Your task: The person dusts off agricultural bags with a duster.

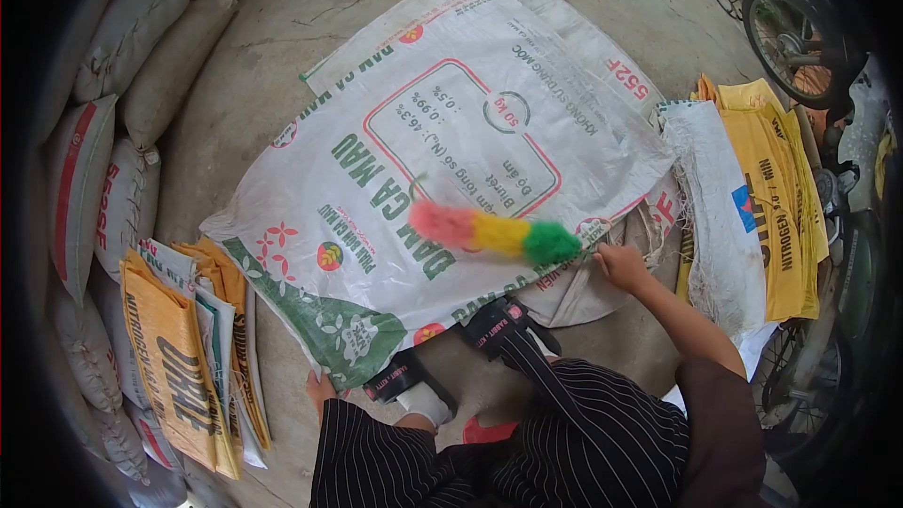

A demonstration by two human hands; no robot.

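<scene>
My right hand is closed around the handle end of a fluffy duster in pink, yellow and green. The duster is over a large white woven sack with green and red print, spread flat in front of me; its pink end is blurred. At the sack's near left corner, my left hand grips the green-printed edge, the fingers partly hidden by it. More white sacks, one marked 552F, lie beneath the spread one.
Filled sacks are piled along the left. Folded yellow and white sacks stand at near left, and another stack of folded sacks is at the right. A bicycle wheel is at far right. My slippers are at the sack's near edge.
</scene>
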